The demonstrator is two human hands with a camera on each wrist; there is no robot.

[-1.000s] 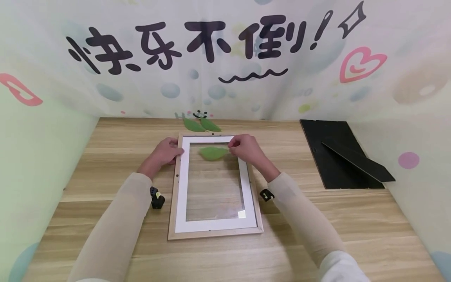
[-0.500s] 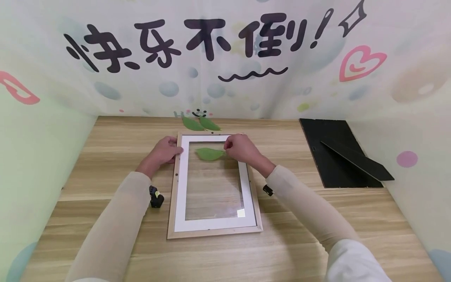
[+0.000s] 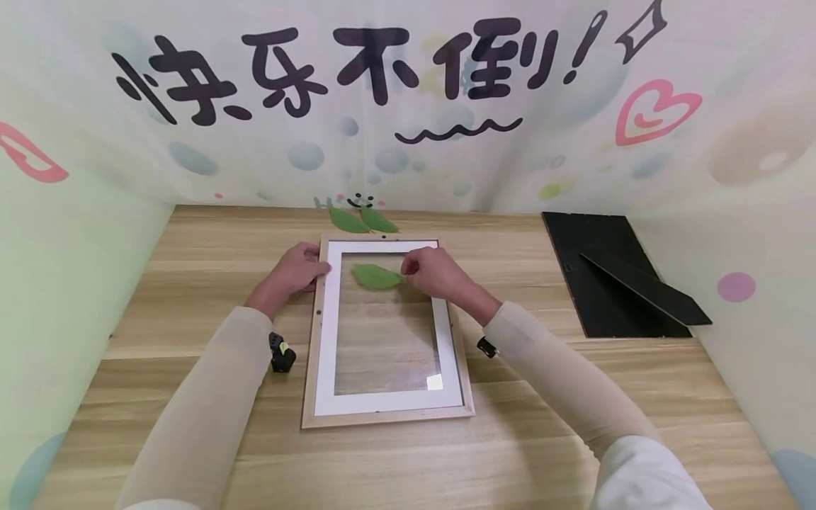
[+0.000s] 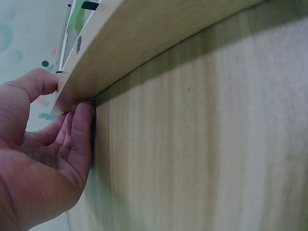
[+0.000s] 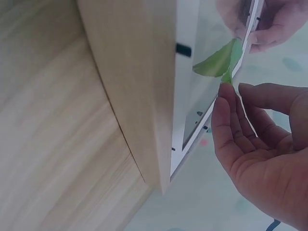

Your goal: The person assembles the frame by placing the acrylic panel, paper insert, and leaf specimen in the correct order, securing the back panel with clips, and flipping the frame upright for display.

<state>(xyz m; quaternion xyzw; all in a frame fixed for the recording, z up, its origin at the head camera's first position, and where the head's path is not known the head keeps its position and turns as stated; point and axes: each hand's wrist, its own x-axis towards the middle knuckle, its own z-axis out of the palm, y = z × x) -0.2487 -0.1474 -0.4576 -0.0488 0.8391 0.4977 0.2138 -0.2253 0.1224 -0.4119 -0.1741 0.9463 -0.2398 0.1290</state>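
Carefully, the right hand [image 3: 435, 273] pinches a green leaf [image 3: 376, 276] by its stalk between thumb and fingertips, with the blade pointing to the left. The leaf is over the clear pane [image 3: 385, 340] of a wooden frame [image 3: 389, 417], near the far end of the opening; whether its blade touches the pane I cannot tell. The left hand [image 3: 293, 270] grips the frame at the far part of its left side, thumb at the upper edge and the fingers bunched against the outer side. A white mat [image 3: 449, 361] borders the pane all the way round, and the frame lies flat on the desk [image 3: 523, 269]. Just beyond its far edge, a left-hand loose leaf [image 3: 348, 221] and a right-hand loose leaf [image 3: 380, 220] lie side by side. Well apart, to the right, a black backing board [image 3: 596, 304] rests on the desk with its strut [image 3: 656, 294] angled out
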